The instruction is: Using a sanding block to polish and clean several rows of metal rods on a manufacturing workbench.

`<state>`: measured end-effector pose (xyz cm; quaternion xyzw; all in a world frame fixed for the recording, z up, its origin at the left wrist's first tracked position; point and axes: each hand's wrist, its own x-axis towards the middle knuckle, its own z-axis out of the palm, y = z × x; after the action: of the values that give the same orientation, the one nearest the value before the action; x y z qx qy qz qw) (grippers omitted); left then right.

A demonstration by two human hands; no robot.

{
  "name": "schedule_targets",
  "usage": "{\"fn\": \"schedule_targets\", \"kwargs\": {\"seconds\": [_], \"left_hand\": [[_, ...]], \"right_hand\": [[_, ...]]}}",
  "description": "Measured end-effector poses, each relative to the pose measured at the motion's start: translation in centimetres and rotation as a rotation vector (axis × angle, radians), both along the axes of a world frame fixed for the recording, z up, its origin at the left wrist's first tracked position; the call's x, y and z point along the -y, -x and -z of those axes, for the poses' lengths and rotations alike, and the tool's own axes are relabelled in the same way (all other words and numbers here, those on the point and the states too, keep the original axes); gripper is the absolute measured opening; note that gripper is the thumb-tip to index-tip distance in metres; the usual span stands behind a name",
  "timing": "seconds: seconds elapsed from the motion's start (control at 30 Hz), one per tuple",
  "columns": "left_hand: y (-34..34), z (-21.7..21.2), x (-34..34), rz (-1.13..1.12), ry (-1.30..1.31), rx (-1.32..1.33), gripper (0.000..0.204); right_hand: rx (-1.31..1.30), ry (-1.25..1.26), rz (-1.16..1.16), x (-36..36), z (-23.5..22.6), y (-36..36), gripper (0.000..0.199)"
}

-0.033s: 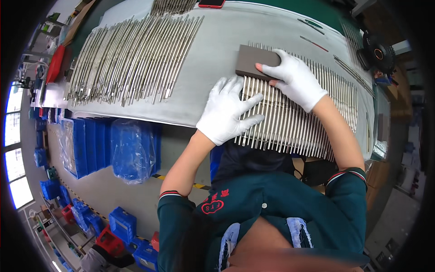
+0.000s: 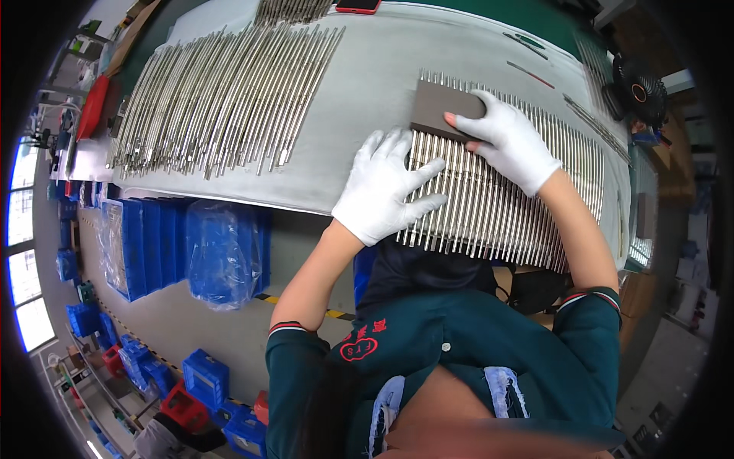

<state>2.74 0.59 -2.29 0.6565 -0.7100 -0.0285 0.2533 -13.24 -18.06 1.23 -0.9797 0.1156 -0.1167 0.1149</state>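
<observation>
While both hands work on the grey cloth covering the bench, two groups of thin shiny metal rods lie on it; rods too many to count. Far left of the cloth, one red flat object, kind unclear. On the cloth's left half, a loose fanned pile of rods, slightly bent, overlapping. Below the cloth's left edge, blue plastic bins, count unclear, with one bin wrapped in clear crinkled film; more blue and red bins lower left on the floor, beside a yellow-black striped line.

On the cloth's right half, a neat row of rods, parallel, side by side, touching. Left hand, white knit glove, lies flat with fingers spread, pressing the row's left end, gripping nothing. Right hand, white glove, grasps one brown-grey rectangular block, matte, resting on the row's far ends. At the cloth's top edge, one small red item, partly cut off. Right of the cloth, one black round fan.
</observation>
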Motion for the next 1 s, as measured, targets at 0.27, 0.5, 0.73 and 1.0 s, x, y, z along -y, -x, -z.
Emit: {"fn": "schedule_targets", "kwargs": {"seconds": [0.27,0.5,0.73,1.0], "left_hand": [[-0.1,0.1,0.3,0.027,0.027,0.035,0.048],[0.0,0.1,-0.2,-0.001,0.023,0.014,0.046],[0.1,0.5,0.3,0.017,0.053,0.017,0.046],[0.2,0.3,-0.1,0.003,0.055,-0.005,0.046]], "right_hand": [[-0.019,0.058,0.054,-1.0,0.3,-1.5,0.049],[-0.081,-0.043,0.079,-0.2,-0.5,4.2,0.052],[-0.027,0.036,0.039,-0.7,0.4,-1.7,0.048],[-0.113,0.01,0.199,-0.9,-0.8,8.3,0.053]]}}
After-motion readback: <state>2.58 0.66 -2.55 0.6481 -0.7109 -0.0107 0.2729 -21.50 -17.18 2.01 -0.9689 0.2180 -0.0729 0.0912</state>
